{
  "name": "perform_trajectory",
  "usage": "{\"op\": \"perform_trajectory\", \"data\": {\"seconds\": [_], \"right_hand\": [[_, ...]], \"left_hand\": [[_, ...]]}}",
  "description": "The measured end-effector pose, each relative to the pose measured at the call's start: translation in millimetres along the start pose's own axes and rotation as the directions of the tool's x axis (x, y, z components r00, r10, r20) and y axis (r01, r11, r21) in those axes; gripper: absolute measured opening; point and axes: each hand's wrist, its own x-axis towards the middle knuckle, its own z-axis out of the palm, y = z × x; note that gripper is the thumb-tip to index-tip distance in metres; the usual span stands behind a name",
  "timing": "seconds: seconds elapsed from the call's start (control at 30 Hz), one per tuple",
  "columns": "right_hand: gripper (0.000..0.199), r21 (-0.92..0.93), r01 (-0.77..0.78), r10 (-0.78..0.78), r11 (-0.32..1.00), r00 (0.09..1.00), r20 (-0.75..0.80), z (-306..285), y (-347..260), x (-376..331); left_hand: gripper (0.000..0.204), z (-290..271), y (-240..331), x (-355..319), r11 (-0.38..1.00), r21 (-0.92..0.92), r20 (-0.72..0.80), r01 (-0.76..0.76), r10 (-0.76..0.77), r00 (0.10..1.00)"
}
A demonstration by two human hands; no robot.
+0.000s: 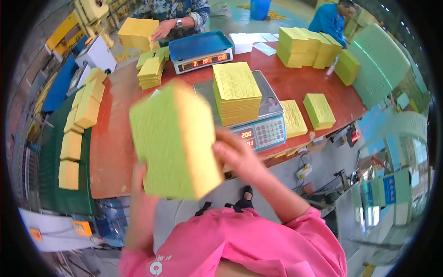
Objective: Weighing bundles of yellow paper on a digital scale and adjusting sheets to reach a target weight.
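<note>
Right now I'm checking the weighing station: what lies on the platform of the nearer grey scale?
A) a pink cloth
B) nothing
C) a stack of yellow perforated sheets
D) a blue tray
C: a stack of yellow perforated sheets rests on the grey scale.

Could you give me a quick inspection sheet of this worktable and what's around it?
Surface: red-brown table, partly covered.
Job's things: thick yellow-green stack held up in both hands; another stack on the near scale.
Clutter: more stacks, blue-topped scale, white papers.
Hands: left hand beneath the stack, right hand at its side.
Cables: power strip under the table.
Surroundings: two other people across the table, green crate.
</note>
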Motion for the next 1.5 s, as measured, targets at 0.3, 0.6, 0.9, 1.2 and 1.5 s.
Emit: {"op": "perform_trajectory", "data": {"seconds": [0.3,0.6,0.9,1.2,1.5], "right_hand": [[0.036,0.199,0.132,-0.107,0.971,0.985,-0.132,-185.6,-57.9,125.8],[0.035,0.091,0.011,-0.01,0.996,1.0,-0.017,-205.7,-35.8,150.0],[0.034,-0.069,0.098,-0.103,0.993,0.991,-0.082,-196.7,-29.7,145.4],[0.032,-0.193,0.157,-0.203,0.969,0.945,-0.254,-189.0,-12.8,138.2],[0.035,-0.08,0.166,-0.184,0.983,0.905,-0.384,-179.9,14.7,135.7]], "left_hand": [[0.058,154.8,70.2,226.8,0.819,-0.489,0.193,0.302,-0.236,0.952],[0.074,162.3,47.1,235.4,0.844,-0.373,0.076,0.386,-0.387,0.919],[0.073,152.1,41.2,236.2,0.895,-0.189,0.129,0.403,-0.385,0.914],[0.066,152.5,37.4,240.9,0.945,-0.147,0.206,0.293,-0.26,0.943],[0.07,156.2,-32.1,243.8,0.898,-0.396,-0.089,0.192,-0.246,0.965]]}}
